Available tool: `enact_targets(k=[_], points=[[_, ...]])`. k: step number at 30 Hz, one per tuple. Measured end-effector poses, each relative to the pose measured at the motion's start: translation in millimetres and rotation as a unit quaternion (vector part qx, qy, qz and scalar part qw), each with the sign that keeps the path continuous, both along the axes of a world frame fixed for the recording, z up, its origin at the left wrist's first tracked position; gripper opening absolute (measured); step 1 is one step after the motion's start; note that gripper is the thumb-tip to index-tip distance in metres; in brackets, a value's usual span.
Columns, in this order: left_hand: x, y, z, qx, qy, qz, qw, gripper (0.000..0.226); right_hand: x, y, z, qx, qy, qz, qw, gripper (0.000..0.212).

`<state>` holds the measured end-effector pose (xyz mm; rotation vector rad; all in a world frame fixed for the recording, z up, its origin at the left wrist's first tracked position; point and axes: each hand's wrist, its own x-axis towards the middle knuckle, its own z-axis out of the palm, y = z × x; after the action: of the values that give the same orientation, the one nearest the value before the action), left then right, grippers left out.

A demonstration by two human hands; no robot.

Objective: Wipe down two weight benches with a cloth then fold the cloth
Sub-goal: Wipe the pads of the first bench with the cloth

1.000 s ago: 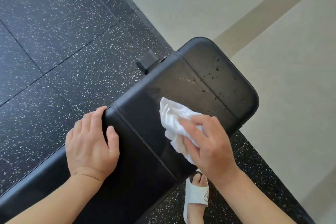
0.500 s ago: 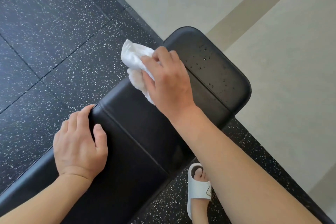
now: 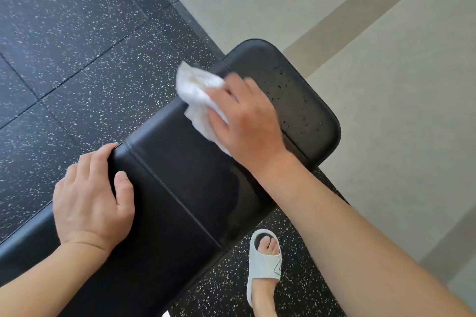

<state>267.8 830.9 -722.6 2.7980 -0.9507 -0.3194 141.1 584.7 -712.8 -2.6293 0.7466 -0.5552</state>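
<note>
On the black bench, a crumpled white cloth is gripped by the right hand, while the bench edge is clasped by the left hand.

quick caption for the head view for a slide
Right hand wipes a black bench with a white cloth; left hand grips its edge.
</note>
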Motion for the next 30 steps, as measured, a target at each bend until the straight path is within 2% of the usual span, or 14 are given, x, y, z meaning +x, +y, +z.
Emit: enact_targets(k=[3,5,9,12,14,17,21,24,27,30], points=[[0,0,0,-0.001,-0.001,0.001,1.000,0.056,58,-12,3,-0.021,0.041,-0.006,0.999,0.026],[0,0,-1,0.001,-0.004,0.000,1.000,0.056,60,-13,-1,-0.030,0.062,0.010,0.998,0.022],[0,-1,0,-0.001,-0.005,-0.003,1.000,0.057,-28,14,-5,0.010,0.012,0.038,0.999,0.025],[1,-1,-1,-0.001,-0.004,-0.006,1.000,0.057,-118,40,-7,0.032,0.024,0.065,0.997,0.028],[1,0,0,-0.001,0.002,-0.005,1.000,0.057,-139,53,-8,0.031,0.034,0.045,0.998,0.030],[2,1,0,-0.001,0.005,-0.009,1.000,0.057,-95,68,-11,0.026,0.010,0.034,0.999,0.021],[3,1,0,0.002,0.007,-0.012,1.000,0.058,20,81,-6,0.016,-0.032,0.046,0.998,0.020],[2,1,0,-0.002,0.005,-0.015,1.000,0.058,80,80,-6,0.004,-0.017,0.010,1.000,0.016],[3,2,-1,-0.001,0.004,-0.016,1.000,0.058,82,77,-6,0.007,-0.006,0.031,0.999,0.010],[3,2,1,-0.006,0.010,-0.015,1.000,0.058,20,79,-4,0.030,-0.008,0.056,0.998,0.018]])
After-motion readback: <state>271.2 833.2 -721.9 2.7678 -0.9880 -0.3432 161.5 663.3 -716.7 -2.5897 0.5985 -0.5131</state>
